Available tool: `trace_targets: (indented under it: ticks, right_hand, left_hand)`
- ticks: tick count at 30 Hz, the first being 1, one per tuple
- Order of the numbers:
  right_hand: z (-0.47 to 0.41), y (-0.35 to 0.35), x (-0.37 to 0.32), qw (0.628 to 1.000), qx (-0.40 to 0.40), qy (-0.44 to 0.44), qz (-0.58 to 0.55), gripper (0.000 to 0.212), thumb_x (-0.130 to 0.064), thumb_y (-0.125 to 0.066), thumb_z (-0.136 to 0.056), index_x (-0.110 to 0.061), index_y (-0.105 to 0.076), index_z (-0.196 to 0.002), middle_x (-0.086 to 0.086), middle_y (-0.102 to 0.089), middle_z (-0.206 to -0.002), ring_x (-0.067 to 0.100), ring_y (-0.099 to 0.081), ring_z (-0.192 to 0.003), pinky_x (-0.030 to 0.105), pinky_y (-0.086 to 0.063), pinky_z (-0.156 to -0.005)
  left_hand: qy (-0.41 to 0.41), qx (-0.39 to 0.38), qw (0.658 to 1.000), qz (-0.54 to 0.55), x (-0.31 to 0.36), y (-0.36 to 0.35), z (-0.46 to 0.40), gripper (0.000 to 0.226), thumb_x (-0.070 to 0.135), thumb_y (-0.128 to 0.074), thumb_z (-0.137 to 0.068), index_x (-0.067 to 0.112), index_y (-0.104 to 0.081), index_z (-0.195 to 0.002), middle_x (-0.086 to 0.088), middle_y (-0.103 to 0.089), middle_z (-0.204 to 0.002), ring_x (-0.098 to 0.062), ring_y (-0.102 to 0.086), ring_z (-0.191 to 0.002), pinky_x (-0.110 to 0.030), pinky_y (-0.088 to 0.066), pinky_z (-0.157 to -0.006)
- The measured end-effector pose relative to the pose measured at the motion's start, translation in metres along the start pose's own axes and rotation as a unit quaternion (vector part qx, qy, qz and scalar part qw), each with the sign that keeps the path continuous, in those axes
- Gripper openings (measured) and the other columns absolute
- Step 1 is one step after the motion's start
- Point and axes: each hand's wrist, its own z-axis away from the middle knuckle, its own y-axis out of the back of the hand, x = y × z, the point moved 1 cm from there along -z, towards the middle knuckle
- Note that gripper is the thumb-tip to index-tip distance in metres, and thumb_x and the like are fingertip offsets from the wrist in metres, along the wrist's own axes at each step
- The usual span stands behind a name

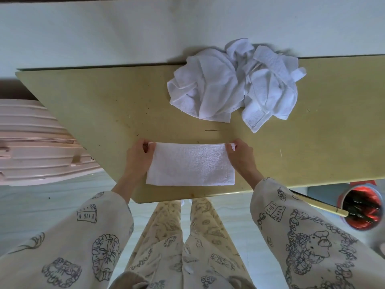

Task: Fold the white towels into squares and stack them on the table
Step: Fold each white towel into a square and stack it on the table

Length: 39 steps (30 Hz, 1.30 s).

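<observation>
One towel (pixel 190 164) lies half-folded as a rectangle near the table's (pixel 104 105) front edge, its far corners pinched by the left hand (pixel 139 156) and right hand (pixel 241 155), while the crumpled pile (pixel 235 86) behind waits and no stack is started.

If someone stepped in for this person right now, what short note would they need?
Left hand: pinches the far left corner of the folded towel.
Right hand: pinches its far right corner.
The towel lies flat as a rectangle near the front edge of the table.
Done: this towel is folded to a rectangle, not yet a square.
Left: fold it square, then fold the crumpled towel pile at the back and stack them. No stack shows yet.
</observation>
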Motion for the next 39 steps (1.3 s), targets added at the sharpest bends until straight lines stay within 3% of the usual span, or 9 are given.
trace_targets:
  ticks: [3, 7, 10, 14, 17, 20, 25, 35, 39]
  right_hand:
    - [0.0, 0.0, 0.001, 1.0, 0.015, 0.0, 0.01, 0.033, -0.03, -0.049, -0.094, -0.003, -0.058, -0.111, 0.016, -0.065, -0.107, 0.032, -0.057, -0.103, 0.03, -0.04, -0.077]
    - [0.007, 0.005, 0.004, 0.993, 0.078, 0.015, -0.086, 0.031, -0.03, -0.054, -0.091, -0.006, -0.054, -0.11, 0.006, -0.061, -0.096, 0.024, -0.059, -0.094, 0.03, -0.043, -0.08]
    - [0.022, 0.005, 0.012, 0.976, 0.137, 0.032, -0.166, 0.028, -0.024, -0.053, -0.092, -0.007, -0.051, -0.113, 0.005, -0.055, -0.106, 0.018, -0.053, -0.095, 0.036, -0.045, -0.09]
    - [0.041, -0.017, 0.019, 0.957, 0.17, 0.232, -0.026, 0.038, -0.022, -0.042, -0.094, 0.003, -0.051, -0.12, 0.018, -0.053, -0.121, 0.026, -0.046, -0.117, 0.031, -0.035, -0.104]
    - [0.047, -0.056, 0.008, 0.92, 0.118, 0.364, 0.083, 0.04, -0.018, -0.037, -0.095, -0.001, -0.041, -0.131, 0.02, -0.045, -0.137, 0.029, -0.034, -0.133, 0.043, -0.024, -0.113]
    - [0.039, -0.082, 0.008, 0.91, 0.106, 0.37, 0.157, 0.047, -0.024, -0.039, -0.095, -0.002, -0.036, -0.137, 0.019, -0.038, -0.144, 0.028, -0.026, -0.138, 0.046, -0.018, -0.114]
    - [0.023, -0.077, 0.036, 0.884, 0.148, 0.347, 0.276, 0.056, -0.045, -0.035, -0.095, -0.012, -0.038, -0.141, 0.017, -0.035, -0.147, 0.027, -0.028, -0.139, 0.046, -0.021, -0.114]
    - [0.021, -0.08, 0.034, 0.886, 0.138, 0.323, 0.303, 0.064, -0.055, -0.024, -0.093, -0.018, -0.027, -0.144, 0.02, -0.024, -0.151, 0.031, -0.015, -0.141, 0.047, -0.01, -0.116]
    - [0.026, -0.075, 0.03, 0.896, 0.124, 0.319, 0.281, 0.061, -0.052, -0.019, -0.095, -0.017, -0.021, -0.145, 0.019, -0.02, -0.153, 0.03, -0.014, -0.143, 0.047, -0.006, -0.116]
  left_hand:
    - [0.001, 0.007, 1.0, 0.008, -0.002, -0.002, 0.001, 0.022, 0.025, -0.047, -0.094, 0.007, -0.056, -0.103, 0.003, -0.054, -0.075, -0.017, -0.049, -0.071, -0.025, -0.035, -0.057]
    - [0.012, 0.072, 0.997, -0.037, -0.012, -0.001, 0.003, 0.026, 0.03, -0.048, -0.093, 0.008, -0.053, -0.105, -0.007, -0.061, -0.097, -0.026, -0.056, -0.089, -0.036, -0.044, -0.076]
    - [-0.025, 0.151, 0.98, -0.128, -0.023, 0.0, 0.01, 0.025, 0.014, -0.046, -0.091, 0.0, -0.051, -0.111, -0.021, -0.055, -0.108, -0.038, -0.05, -0.1, -0.045, -0.04, -0.082]
    - [-0.2, 0.145, 0.946, -0.208, -0.023, -0.022, 0.033, 0.031, 0.007, -0.042, -0.086, 0.003, -0.048, -0.116, -0.021, -0.053, -0.12, -0.04, -0.048, -0.11, -0.049, -0.039, -0.087]
    - [-0.342, 0.069, 0.902, -0.253, -0.013, -0.059, 0.045, 0.043, 0.013, -0.037, -0.087, 0.009, -0.04, -0.13, -0.016, -0.045, -0.138, -0.031, -0.034, -0.131, -0.047, -0.025, -0.108]
    - [-0.366, 0.03, 0.882, -0.295, -0.014, -0.077, 0.034, 0.046, 0.021, -0.036, -0.092, 0.013, -0.033, -0.137, -0.014, -0.037, -0.146, -0.03, -0.028, -0.137, -0.048, -0.014, -0.113]
    - [-0.384, 0.049, 0.852, -0.354, -0.036, -0.068, 0.017, 0.05, 0.036, -0.032, -0.095, 0.019, -0.033, -0.142, -0.01, -0.032, -0.149, -0.03, -0.029, -0.138, -0.048, -0.018, -0.114]
    - [-0.388, 0.039, 0.864, -0.318, -0.034, -0.066, 0.016, 0.052, 0.037, -0.032, -0.095, 0.018, -0.031, -0.143, -0.011, -0.028, -0.151, -0.029, -0.021, -0.141, -0.049, -0.017, -0.114]
    - [-0.346, 0.08, 0.926, -0.124, -0.037, -0.048, 0.019, 0.044, 0.013, -0.034, -0.094, 0.007, -0.031, -0.138, -0.017, -0.036, -0.145, -0.025, -0.024, -0.137, -0.039, -0.019, -0.114]
